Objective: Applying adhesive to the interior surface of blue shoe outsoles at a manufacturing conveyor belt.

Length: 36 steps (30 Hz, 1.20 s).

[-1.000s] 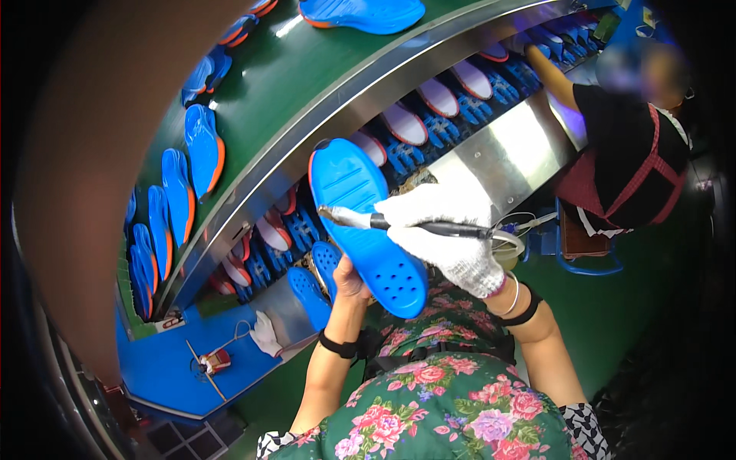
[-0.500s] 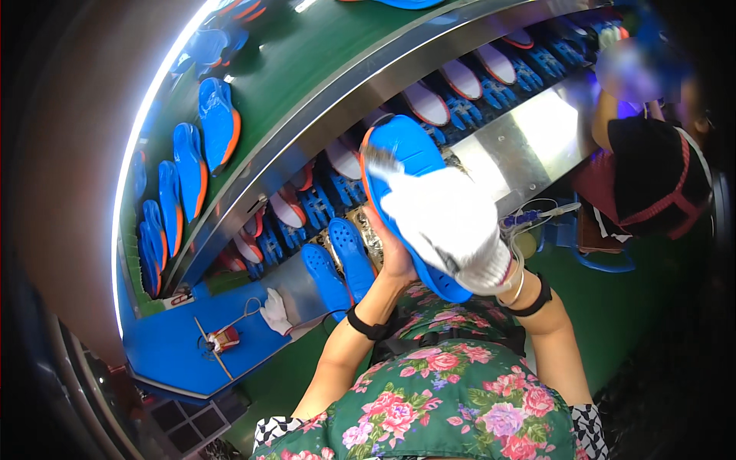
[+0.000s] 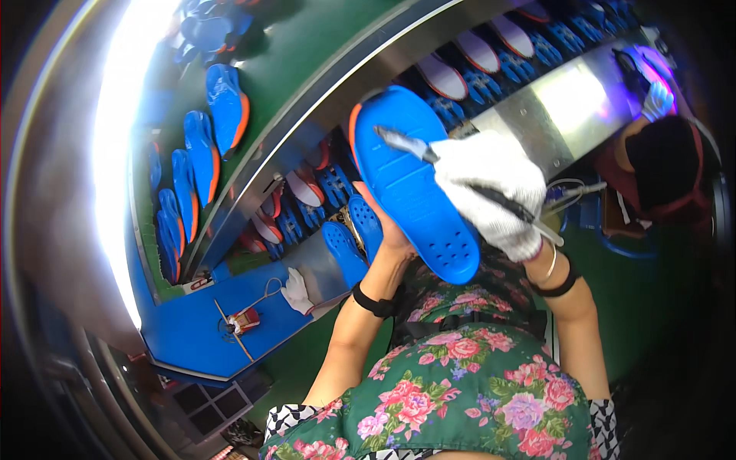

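Tilted in front of my body is a blue shoe sole [image 3: 418, 195], with an orange side edge and small holes in its lower end. My left hand [image 3: 392, 236], bare, grips it from beneath along its left edge; most of those fingers are hidden behind it. In a white knit glove, my right hand [image 3: 491, 188] is closed round a brush [image 3: 405, 143]. Its flat bristles lie over the upper face of the sole, and its handle shows by the wrist. Two more blue soles with holes, a nearer one [image 3: 344, 251] and a farther one [image 3: 366, 224], lie beyond my left forearm.
Blue-and-orange soles [image 3: 228, 111] line the green upper belt under a bright light. White-faced pieces and blue parts [image 3: 481, 83] fill the lower shelf. A blue board [image 3: 192, 322] bears a white glove [image 3: 295, 291] and a small device. A co-worker's gloved hand [image 3: 658, 101] is at right, near purple light.
My right hand has shifted right across the sole, baring its middle and holed end. The sole is turned more toward view. The co-worker's hand has reached to the purple light.
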Each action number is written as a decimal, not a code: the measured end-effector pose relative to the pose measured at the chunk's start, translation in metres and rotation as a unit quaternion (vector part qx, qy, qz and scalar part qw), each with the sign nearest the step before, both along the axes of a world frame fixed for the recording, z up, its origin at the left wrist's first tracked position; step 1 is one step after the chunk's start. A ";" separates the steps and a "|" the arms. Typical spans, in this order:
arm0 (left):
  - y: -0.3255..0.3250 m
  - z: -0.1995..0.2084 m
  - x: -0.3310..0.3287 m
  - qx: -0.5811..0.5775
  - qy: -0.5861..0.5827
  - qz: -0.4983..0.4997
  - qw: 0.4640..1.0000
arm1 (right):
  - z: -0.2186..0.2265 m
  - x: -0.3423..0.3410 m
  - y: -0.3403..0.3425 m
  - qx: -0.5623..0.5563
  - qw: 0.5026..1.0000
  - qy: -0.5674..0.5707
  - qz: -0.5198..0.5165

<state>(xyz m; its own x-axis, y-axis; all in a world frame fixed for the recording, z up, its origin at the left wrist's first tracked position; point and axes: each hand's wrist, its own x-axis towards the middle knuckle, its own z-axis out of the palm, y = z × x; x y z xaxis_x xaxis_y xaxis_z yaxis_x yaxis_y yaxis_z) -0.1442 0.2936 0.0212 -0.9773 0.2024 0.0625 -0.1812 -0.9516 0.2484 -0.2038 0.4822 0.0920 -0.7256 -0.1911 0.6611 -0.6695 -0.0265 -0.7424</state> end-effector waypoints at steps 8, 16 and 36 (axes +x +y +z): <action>0.000 0.003 0.005 -0.340 -0.200 0.159 0.905 | -0.008 0.016 0.003 -0.039 0.992 -0.028 0.118; -0.004 -0.005 -0.008 -0.216 -0.022 0.023 0.976 | -0.022 0.030 0.010 -0.074 0.968 -0.103 0.215; -0.023 -0.020 -0.026 -0.092 0.009 -0.008 0.996 | -0.031 0.047 0.019 -0.042 0.989 -0.103 0.093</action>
<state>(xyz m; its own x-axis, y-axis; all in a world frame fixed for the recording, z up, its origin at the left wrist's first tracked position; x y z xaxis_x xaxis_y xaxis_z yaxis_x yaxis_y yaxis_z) -0.1706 0.2708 0.0008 -0.9728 0.2279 0.0406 -0.1901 -0.8867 0.4215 -0.1570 0.5013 0.0605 -0.8041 -0.2854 0.5214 -0.4814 -0.2019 -0.8529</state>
